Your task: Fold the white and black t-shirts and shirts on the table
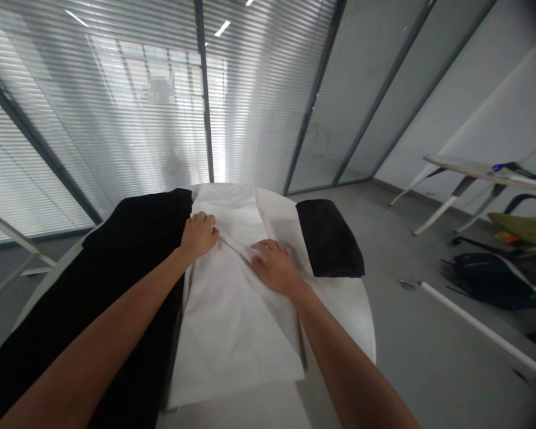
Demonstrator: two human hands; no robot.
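A white garment (236, 333) lies lengthwise across a white round-edged table, folded into a long strip. My left hand (200, 234) rests at its left edge, fingers curled onto the fabric. On the other side, my right hand (274, 265) has thumb and fingers closed at a raised fold of the same cloth. A crease runs between the two hands. Left of the garment, a large black cloth (129, 232) is spread along the table and passes under my left forearm. To the right lies a black folded cloth (330, 238), apart from my right hand.
The white table (352, 310) has a curved right edge. Beyond it stand glass partitions with blinds (254, 107). At right are a wooden-topped desk (469, 167), a dark bag-like item (491, 280) and a white pole (477, 328) low over the floor.
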